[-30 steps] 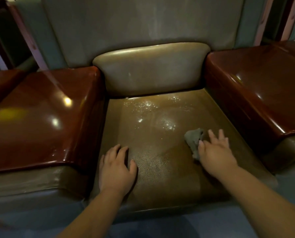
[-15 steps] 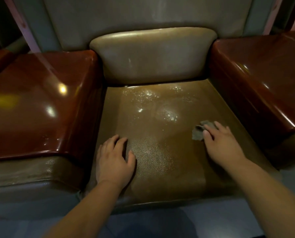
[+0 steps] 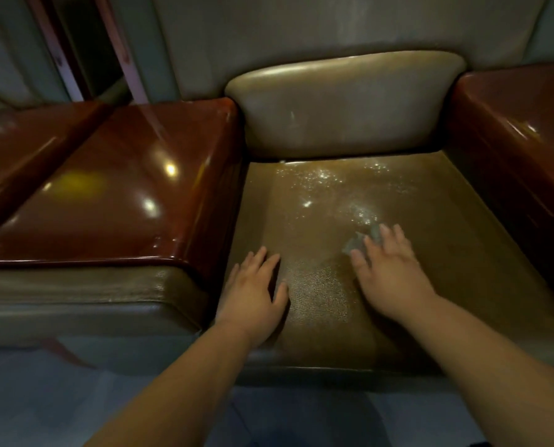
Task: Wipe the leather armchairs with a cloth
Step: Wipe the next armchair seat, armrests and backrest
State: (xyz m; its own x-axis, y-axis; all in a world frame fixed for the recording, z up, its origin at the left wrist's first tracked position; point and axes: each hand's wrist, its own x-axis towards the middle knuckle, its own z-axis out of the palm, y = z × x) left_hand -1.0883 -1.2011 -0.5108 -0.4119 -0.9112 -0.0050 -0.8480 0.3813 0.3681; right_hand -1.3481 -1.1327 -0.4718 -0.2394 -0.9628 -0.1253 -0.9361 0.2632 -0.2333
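My right hand [image 3: 390, 269], fingers straight, presses the grey cloth [image 3: 362, 240] flat on the armchair's brown leather seat cushion [image 3: 462, 253] to wipe it; my left hand [image 3: 253, 290], fingers spread and empty, braces near the glossy armrest [image 3: 108, 195].

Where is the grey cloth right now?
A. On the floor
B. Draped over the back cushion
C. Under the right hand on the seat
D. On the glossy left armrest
C: the cloth peeks out from under the right hand, pressed flat on the seat cushion.
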